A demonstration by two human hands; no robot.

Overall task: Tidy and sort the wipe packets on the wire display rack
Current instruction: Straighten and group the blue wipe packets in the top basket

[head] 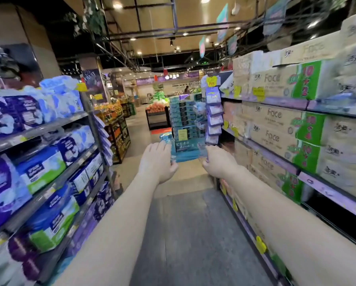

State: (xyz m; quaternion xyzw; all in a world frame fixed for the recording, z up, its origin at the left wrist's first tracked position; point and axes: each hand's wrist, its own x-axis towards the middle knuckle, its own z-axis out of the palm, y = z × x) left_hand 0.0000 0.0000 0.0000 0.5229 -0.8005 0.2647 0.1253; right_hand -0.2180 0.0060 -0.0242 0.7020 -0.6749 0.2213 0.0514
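Both my arms reach forward down a shop aisle. My left hand [157, 162] and my right hand [218, 164] together grip a teal-blue wipe packet [186, 149] by its two side edges, held flat at chest height. Just above my right hand a hanging strip of purple wipe packets [214, 115] dangles from the right shelf end, topped by a yellow price tag [210, 81]. Behind the held packet stands a tall stack of teal packets [183, 118]. The picture is blurred, so the rack's wires cannot be made out.
Shelves of blue, purple and green paper-goods packs [42, 172] line the left. Shelves of beige "Face" tissue cartons [276, 120] line the right. A grey floor [185, 223] runs between them. A produce stand [155, 109] and a distant person [186, 90] are farther off.
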